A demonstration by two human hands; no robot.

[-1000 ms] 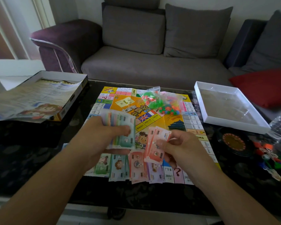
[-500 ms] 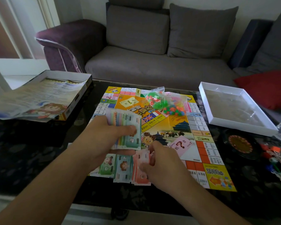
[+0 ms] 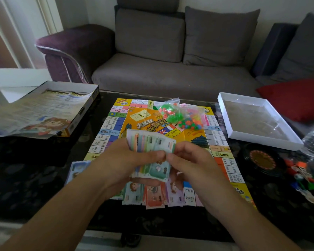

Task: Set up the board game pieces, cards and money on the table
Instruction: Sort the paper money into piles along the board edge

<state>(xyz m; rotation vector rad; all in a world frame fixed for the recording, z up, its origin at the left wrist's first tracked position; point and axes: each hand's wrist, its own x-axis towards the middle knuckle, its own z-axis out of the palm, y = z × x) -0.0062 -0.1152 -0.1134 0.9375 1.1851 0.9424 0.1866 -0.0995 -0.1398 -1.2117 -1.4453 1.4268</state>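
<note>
You're sorting money — left hand (image 3: 129, 160) grips the fanned wad of notes (image 3: 150, 144), right hand (image 3: 187, 160) pinches its top note — next, lay it on the matching pile (image 3: 152, 194).

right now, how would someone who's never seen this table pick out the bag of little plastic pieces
Start at the game board lying open in the middle of the dark table. At its far right corner lies a clear plastic bag of tiny green, orange and pink pieces. It is the only see-through bag there, unlike the flat paper money.
</note>
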